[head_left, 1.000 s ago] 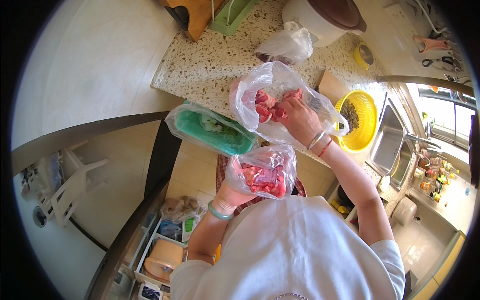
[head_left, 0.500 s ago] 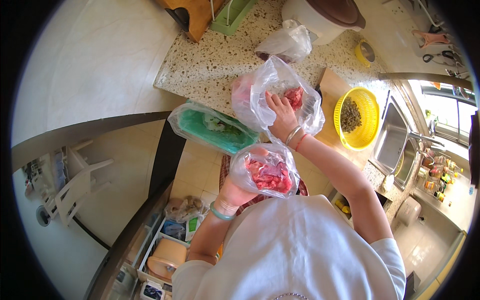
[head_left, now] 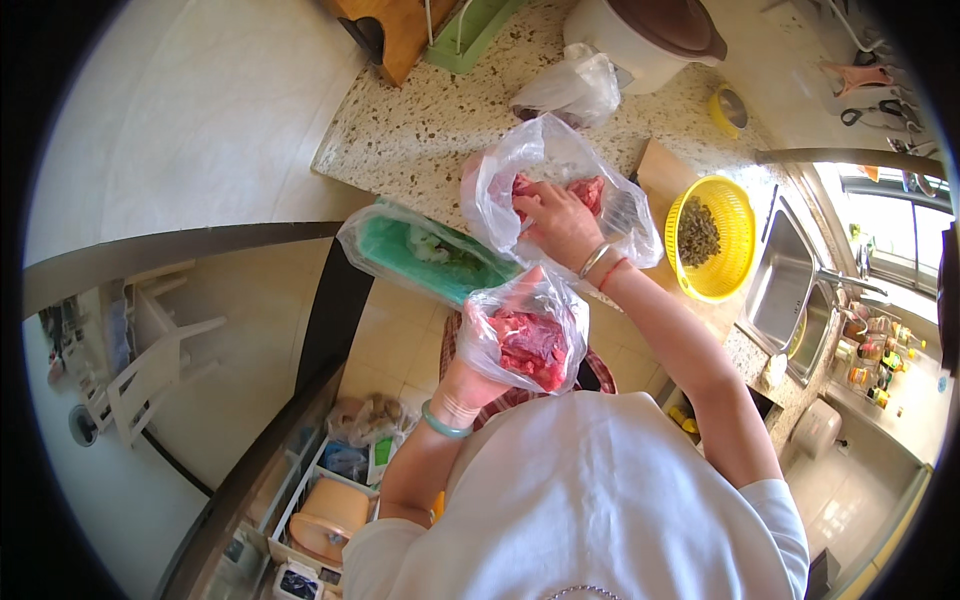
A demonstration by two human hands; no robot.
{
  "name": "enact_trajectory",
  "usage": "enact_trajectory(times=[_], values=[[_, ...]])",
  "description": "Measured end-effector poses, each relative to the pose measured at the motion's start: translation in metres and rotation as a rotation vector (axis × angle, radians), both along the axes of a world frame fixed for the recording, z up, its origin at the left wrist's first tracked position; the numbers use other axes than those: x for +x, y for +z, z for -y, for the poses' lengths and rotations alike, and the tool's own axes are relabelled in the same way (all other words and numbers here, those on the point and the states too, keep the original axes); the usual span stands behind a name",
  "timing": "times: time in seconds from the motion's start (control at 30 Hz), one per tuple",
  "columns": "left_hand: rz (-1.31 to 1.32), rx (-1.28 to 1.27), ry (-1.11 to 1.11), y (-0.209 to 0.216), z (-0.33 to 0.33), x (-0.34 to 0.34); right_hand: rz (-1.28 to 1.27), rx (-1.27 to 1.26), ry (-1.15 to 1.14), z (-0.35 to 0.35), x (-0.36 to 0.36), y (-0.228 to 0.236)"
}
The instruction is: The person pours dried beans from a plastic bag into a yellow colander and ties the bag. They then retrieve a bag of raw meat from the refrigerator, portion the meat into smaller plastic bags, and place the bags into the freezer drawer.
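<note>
Speckled stone counter [head_left: 400,135] spans upper centre. Our left hand [head_left: 474,370] cups clear-bagged red meat [head_left: 532,345], likely against drips; our right hand [head_left: 567,228] reaches into another translucent bag [head_left: 545,150], grip unclear.

From head height, one wide fisheye faces down; white shirt [head_left: 610,490] near below, counter [head_left: 420,130] farther ahead.

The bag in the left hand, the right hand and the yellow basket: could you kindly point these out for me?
Held bag [head_left: 574,318], head view: plastic wall, right side.
Right hand [head_left: 566,225], head view: back of the hand.
Yellow basket [head_left: 739,238], head view: inner wall, right side.
</note>
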State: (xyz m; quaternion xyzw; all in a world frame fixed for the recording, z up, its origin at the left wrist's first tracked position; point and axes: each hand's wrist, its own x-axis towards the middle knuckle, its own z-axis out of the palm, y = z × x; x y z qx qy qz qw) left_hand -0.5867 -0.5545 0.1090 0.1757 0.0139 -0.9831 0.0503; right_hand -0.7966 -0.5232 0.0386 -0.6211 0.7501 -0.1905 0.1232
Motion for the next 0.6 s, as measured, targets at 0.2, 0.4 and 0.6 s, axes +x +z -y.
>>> enact_trajectory(times=[0.2, 0.4, 0.6], values=[[0.041, -0.088, 0.025, 0.002, -0.005, 0.001, -0.022, -0.151, 0.0, 0.012, 0.016, -0.011], [0.013, -0.191, 0.083, 0.0, -0.002, 0.003, 0.482, -0.112, -0.19, -0.005, -0.011, 0.02], [-0.011, -0.212, 0.089, 0.001, -0.002, -0.002, 0.637, -0.043, -0.304, -0.015, -0.022, 0.037]])
